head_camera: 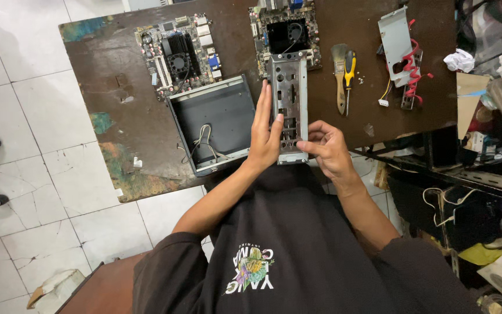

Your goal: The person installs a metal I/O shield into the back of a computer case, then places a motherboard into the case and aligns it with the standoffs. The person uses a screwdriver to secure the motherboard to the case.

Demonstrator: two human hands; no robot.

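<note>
Holding a grey perforated metal panel [289,104] between left hand [264,139] and right hand [326,148].

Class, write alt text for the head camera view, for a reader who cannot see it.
Seen from above, a person's left hand and right hand hold a grey perforated metal panel over a worn brown table. On the table lie an open grey case, two circuit boards with fans, a yellow-handled screwdriver and a metal bracket with red cables.

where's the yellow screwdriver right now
On the brown table, upper right of centre, the yellow screwdriver lies beside a brush, right of the metal panel.
</note>
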